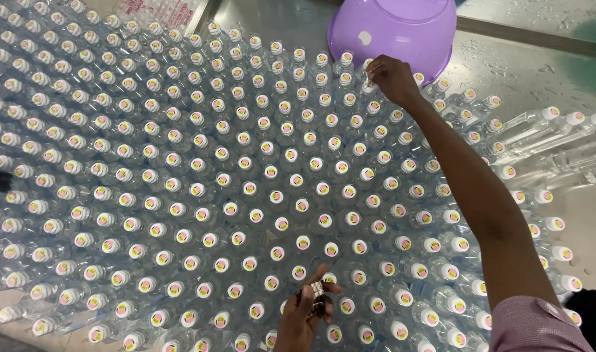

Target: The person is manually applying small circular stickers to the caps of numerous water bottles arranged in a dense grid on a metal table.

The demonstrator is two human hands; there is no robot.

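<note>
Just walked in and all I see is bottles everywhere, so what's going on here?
A person stands over a dense field of clear plastic bottles with white caps, all upright. The right hand reaches to the far edge and touches a bottle cap beside an upturned purple plastic basin. The left hand holds a small strip of labels just above the near bottles. More bottles lie on their sides at the right.

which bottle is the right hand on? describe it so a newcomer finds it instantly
Find the purple basin at the top edge. Just below its rim, the right hand reaches over the rows of capped clear bottles. Its bottle is the only one with fingertips pinching the cap.
</note>
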